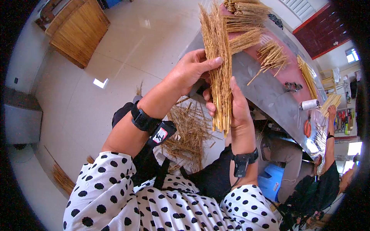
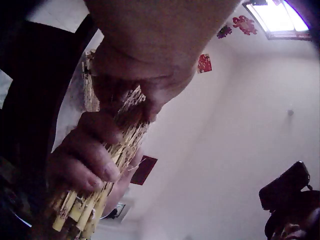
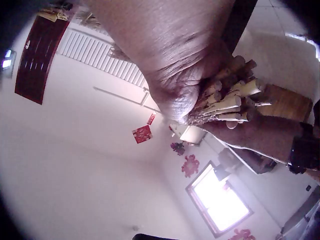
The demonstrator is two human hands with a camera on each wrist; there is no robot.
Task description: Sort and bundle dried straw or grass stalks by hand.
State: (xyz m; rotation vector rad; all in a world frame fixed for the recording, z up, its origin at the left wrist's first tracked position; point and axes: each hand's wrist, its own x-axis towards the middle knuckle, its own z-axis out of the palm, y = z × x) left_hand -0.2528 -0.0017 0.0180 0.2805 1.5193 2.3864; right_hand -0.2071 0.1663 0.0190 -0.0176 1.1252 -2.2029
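Note:
A bundle of dry straw stalks [image 1: 220,82] stands nearly upright before me in the head view, cut ends down and bushy tops up. My left hand [image 1: 194,69] grips its middle from the left, thumb across the front. Lower down, my right hand [image 1: 239,106] holds it from the right, fingers curled behind and thumb along the side. In the left wrist view, curled fingers wrap the stalks [image 2: 120,150] just above the pale cut ends. The right wrist view shows the thick cut ends [image 3: 227,102] poking out past the palm.
More straw bundles [image 1: 246,17] lie on the table [image 1: 246,69] at right, with a thread spool [image 1: 309,104] and orange-handled scissors [image 1: 307,128]. Loose straw scraps [image 1: 189,131] heap below my hands. Another person [image 1: 320,184] works at the right; a blue stool [image 1: 271,181] stands between us.

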